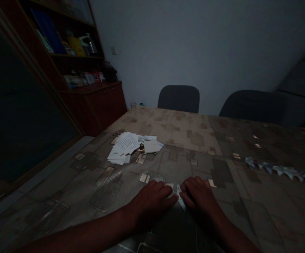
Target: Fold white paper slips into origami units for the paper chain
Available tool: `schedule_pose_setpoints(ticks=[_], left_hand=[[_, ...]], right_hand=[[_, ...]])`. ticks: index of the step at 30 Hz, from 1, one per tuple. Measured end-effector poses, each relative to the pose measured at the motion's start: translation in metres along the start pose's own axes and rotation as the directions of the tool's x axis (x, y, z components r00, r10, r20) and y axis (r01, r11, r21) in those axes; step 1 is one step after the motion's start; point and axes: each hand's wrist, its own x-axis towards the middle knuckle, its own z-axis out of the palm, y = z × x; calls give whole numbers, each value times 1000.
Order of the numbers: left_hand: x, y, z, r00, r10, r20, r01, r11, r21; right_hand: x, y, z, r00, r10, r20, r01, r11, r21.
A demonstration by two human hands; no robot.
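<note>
My left hand (155, 197) and my right hand (198, 194) are close together above the near edge of the table, with fingers curled in. Between them shows a small white piece of folded paper (180, 197), its pointed tip up. The right thumb and fingers close on it from one side. On the other side, the left thumb tip meets it; most of the paper is hidden by the fingers. Further off, to the left, lies a loose pile of printed paper slips (127, 144). A row of pointed, folded paper pieces (280, 169) lies at the right.
A patterned cloth covers the table (194, 138). Two dark chairs, one at the middle (179, 98) and one at the right (252, 105), stand behind its far edge. A red-brown cabinet (102, 105) with filled shelves is at the back left. The room is dim.
</note>
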Motion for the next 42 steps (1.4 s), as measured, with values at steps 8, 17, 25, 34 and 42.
schedule_pose_setpoints(ticks=[8,17,25,34,42], left_hand=[[-1,1,-1,999,3,-44,-3,1000,0],[0,1,4,997,18,-72,-16,1000,19],[-3,1,7,990,11,-143,-6,999,33],[-4,2,7,984,-9,-178,9,1000,1],[-2,4,3,984,-11,-178,6,999,-32]], right_hand=[[-4,-10,-7,992,123,-34,-117,983,141],[-6,-7,0,986,165,-4,-163,978,127],[-4,-11,-7,976,215,-21,-207,957,205],[-7,-15,-6,974,224,-34,-215,962,169],[-5,-16,-7,968,252,1,-248,953,174]])
